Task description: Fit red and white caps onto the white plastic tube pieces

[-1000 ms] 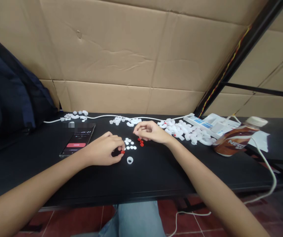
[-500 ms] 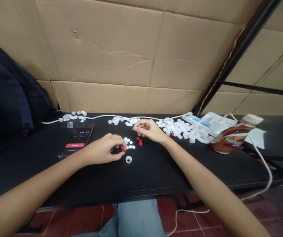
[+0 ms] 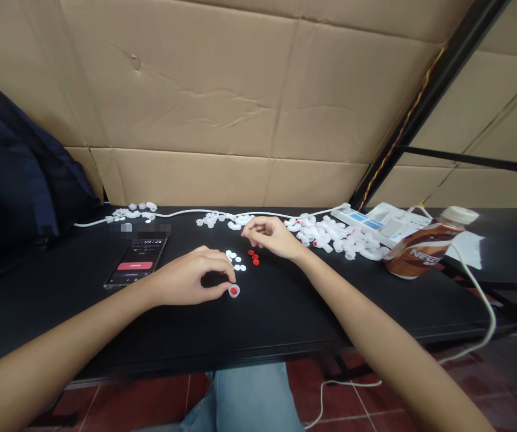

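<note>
My left hand [image 3: 199, 276] rests low over the black table with thumb and forefinger in a pinch at the upper left rim of a small white ring [image 3: 230, 294]. Inside that ring sits a red disc [image 3: 233, 291], uncovered by my fingers. Several small white discs [image 3: 238, 260] lie just beyond the fingertips. My right hand [image 3: 269, 235] hovers or rests behind the loose red discs [image 3: 253, 257], fingers loosely curled, thumb apart from them, nothing visible in it.
A phone [image 3: 134, 264] lies left of my hands. White plastic parts [image 3: 334, 234] are heaped at the right, with smaller groups [image 3: 211, 219] along the cable. A brown bottle [image 3: 424, 246] stands tilted in view at far right. A dark backpack [image 3: 24, 162] is at the left.
My left hand has moved slightly right and toward me. The red disc it pinched is now inside the white ring. My right hand keeps its pose.
</note>
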`<state>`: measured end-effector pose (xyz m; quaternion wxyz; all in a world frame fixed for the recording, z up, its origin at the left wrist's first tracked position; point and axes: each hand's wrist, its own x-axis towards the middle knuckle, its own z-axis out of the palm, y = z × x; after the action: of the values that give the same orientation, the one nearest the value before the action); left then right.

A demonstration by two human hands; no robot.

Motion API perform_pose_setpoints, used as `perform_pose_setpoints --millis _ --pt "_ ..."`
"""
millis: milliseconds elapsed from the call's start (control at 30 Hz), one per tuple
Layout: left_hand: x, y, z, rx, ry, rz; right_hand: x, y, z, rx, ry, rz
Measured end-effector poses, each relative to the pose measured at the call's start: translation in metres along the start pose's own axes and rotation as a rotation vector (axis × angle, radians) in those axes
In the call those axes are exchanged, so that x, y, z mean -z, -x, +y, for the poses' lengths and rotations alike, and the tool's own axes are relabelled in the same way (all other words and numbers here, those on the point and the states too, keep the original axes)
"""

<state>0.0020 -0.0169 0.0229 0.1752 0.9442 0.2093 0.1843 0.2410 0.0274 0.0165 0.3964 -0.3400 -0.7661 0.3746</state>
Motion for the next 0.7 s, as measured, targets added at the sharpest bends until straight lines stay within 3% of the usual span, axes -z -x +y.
perform_pose_setpoints --millis 167,333,567,700 --pt "0.000 0.001 -0.008 0.064 -0.207 0.041 0.000 -0.001 0.000 0.014 0.003 0.027" --pt "-0.003 0.002 -0.017 0.077 -0.330 -0.010 0.000 0.000 -0.001 -0.002 0.025 0.010" --pt "-0.003 0.001 -0.011 0.148 -0.182 -0.007 0.000 0.000 -0.001 -0.005 0.020 0.002" --pt "-0.002 0.000 -0.002 0.113 -0.025 0.035 0.000 0.000 -0.001 -0.001 0.024 0.002"
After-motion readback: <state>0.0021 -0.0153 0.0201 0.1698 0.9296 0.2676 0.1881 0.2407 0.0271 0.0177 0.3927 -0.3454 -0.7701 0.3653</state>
